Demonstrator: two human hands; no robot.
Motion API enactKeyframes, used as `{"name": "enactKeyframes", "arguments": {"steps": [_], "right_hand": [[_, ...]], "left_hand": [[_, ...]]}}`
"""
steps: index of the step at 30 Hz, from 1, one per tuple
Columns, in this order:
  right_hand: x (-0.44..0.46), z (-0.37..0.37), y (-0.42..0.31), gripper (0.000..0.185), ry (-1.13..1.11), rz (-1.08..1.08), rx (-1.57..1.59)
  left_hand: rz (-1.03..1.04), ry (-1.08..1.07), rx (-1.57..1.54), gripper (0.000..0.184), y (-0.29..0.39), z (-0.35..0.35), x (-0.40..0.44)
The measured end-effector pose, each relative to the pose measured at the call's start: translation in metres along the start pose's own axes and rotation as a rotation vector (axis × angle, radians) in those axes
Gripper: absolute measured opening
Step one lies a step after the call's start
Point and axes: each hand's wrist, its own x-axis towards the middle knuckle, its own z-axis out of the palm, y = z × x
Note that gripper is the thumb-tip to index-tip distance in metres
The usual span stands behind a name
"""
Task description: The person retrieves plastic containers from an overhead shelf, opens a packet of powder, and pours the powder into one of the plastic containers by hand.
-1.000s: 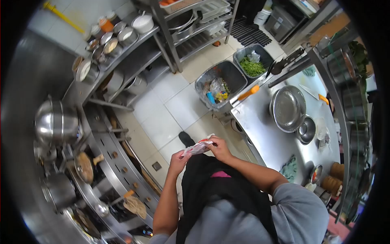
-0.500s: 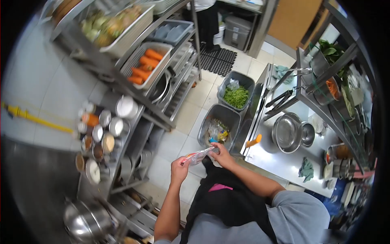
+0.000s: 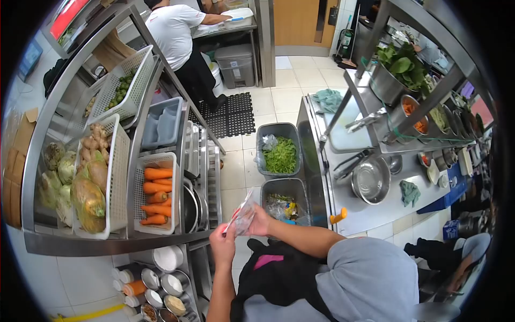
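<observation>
Plastic packaging (image 3: 245, 212), clear with red markings, is tilting upward just below the middle of the frame, held between two bare hands. The left hand (image 3: 222, 248) is closing its thumb and fingers on the lower left edge, while the right hand (image 3: 261, 221) is gripping the right side, its fingertips partly hidden by the film. Whether anything is lying inside the packaging, I cannot tell.

Just right of the hands, a grey bin (image 3: 296, 187) is holding mixed waste (image 3: 280, 206); directly above it in the frame, a second bin (image 3: 279, 126) is holding leafy greens (image 3: 281, 155). On the left, a metal rack (image 3: 115, 244) is bearing baskets, one of them filled with carrots (image 3: 157, 197). Toward the right, a steel table (image 3: 343, 196) is supporting a round metal bowl (image 3: 371, 182) and a green cloth (image 3: 410, 193), and an orange handle (image 3: 338, 216) is jutting out at its near left corner. At the upper left, a person in a white shirt (image 3: 170, 35) is standing beside a black mat (image 3: 236, 118), one arm reaching toward a white tub (image 3: 238, 20).
</observation>
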Motion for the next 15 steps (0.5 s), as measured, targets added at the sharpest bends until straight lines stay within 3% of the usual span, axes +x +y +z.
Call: {"name": "enactKeyframes", "arguments": {"steps": [4, 5, 6, 7, 10, 15], "right_hand": [[0.019, 0.005, -0.035, 0.067, -0.16, -0.202, 0.084], [0.021, 0.007, -0.049, 0.066, -0.191, -0.266, 0.08], [0.018, 0.011, -0.062, 0.067, -0.137, -0.312, 0.103], [0.017, 0.015, -0.075, 0.067, -0.135, -0.32, 0.106], [0.006, 0.034, -0.12, 0.066, -0.02, -0.513, 0.142], [0.019, 0.037, -0.206, 0.066, -0.021, -0.679, 0.173]], "left_hand": [[0.065, -0.151, 0.051, 0.015, 0.017, 0.0, 0.063], [0.075, -0.286, 0.055, 0.019, 0.027, -0.001, 0.078], [0.078, -0.424, 0.059, 0.032, 0.035, -0.001, 0.09], [0.079, -0.432, 0.059, 0.032, 0.042, -0.002, 0.103], [0.037, -0.646, 0.014, 0.065, 0.057, -0.005, 0.153], [0.029, -0.695, 0.064, 0.057, 0.066, 0.007, 0.275]]}}
